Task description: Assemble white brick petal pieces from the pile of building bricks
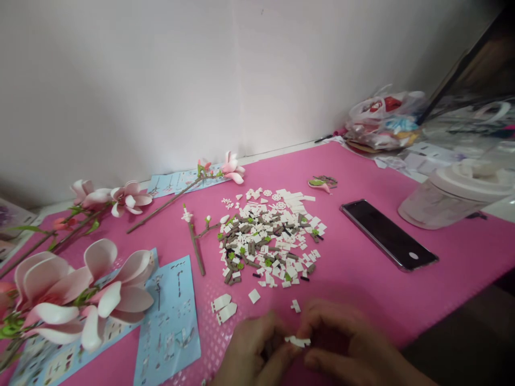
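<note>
At the bottom centre of the frame the left hand (251, 351) and the right hand (350, 348) meet low over the pink mat (362, 279). Their fingers are curled in and their fingertips are pinched together on a small white piece (298, 341), which sits between the two hands; the blur hides exactly how each finger lies on it. Just above the hands, toward the lower middle, a few loose white tiles (223, 310) lie on the mat. Above these, in the centre of the frame, spreads a pile of small parts (267, 241) in white, brown and green. To the left of the pile lies a thin brown twig (196, 244) with small white buds. In the lower left, a blue instruction sheet (169, 321) lies flat, and a large pink-and-white flower (80, 295) overlaps its left side. More flowers on long stems (120, 195) lie in the left middle. At the right of the centre a dark phone (388, 235) lies face up on the mat, well apart from the hands. Beyond it, at the right edge, stands a pale lidded tub (454, 195), and in the upper right is a heap of plastic bags (384, 120).
</note>
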The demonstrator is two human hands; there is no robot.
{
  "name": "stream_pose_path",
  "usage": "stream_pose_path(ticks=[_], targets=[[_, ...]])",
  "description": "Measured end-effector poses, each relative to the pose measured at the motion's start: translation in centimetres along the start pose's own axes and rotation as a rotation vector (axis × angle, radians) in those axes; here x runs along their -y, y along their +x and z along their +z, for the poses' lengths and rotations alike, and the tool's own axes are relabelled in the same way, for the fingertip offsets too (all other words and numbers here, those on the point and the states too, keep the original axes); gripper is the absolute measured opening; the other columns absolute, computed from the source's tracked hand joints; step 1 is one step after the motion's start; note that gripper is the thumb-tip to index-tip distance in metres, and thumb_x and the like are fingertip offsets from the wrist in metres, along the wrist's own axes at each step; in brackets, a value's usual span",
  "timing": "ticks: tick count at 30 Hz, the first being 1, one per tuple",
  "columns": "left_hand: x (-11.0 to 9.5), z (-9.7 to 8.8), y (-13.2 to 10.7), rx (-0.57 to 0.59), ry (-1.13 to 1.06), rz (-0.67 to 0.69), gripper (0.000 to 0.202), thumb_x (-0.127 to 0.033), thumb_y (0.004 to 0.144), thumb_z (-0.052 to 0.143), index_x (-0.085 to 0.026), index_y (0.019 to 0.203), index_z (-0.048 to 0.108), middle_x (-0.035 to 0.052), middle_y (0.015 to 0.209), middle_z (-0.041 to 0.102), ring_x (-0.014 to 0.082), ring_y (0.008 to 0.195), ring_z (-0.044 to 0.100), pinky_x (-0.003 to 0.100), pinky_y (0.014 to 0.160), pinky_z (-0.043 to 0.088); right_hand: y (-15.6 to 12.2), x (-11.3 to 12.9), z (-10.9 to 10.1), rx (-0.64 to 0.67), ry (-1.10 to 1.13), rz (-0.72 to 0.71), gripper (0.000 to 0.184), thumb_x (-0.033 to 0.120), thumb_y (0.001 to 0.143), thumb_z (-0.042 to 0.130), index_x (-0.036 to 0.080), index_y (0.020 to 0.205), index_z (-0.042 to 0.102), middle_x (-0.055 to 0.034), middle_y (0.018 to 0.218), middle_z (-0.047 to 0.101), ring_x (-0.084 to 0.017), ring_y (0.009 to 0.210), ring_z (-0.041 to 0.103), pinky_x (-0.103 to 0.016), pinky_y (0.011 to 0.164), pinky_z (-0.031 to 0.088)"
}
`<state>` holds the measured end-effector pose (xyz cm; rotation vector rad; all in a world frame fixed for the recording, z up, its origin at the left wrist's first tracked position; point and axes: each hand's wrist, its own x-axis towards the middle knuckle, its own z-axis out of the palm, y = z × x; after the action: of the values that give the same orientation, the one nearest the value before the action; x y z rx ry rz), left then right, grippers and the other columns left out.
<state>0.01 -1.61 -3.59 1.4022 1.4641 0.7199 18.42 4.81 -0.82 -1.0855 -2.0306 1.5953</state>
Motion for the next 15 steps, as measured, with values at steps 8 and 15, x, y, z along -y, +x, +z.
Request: stream_pose_path(ticks=[8,15], targets=[[-0.3,-0.4,0.2,0.082,-0.083,0.01,0.029,-0.04,0.086,0.051,-0.014,0.081,0.064,-0.0049,0.059,0.038,0.0121,0.055,0.035,0.024,0.051,0.026,-0.3,-0.1,0.6,-0.057,0.016,-0.011,0.011,0.029,0.084,0.063,0.02,0.077,0.064,-0.0008,0.08,0.067,-0.017,0.077,0.064,-0.024,0.071,0.049],[0.5,0.7,-0.1,-0.054,-0.078,0.036,0.029,-0.04,0.086,0.054,-0.015,0.075,0.062,-0.0063,0.054,0.038,0.0097,0.049,0.031,0.023,0.047,0.022,-0.5,-0.7,0.8,-0.091,-0.055,-0.03,0.007,0.028,0.086,0.062,0.023,0.083,0.065,0.0006,0.083,0.069,-0.016,0.081,0.066,-0.023,0.076,0.05]])
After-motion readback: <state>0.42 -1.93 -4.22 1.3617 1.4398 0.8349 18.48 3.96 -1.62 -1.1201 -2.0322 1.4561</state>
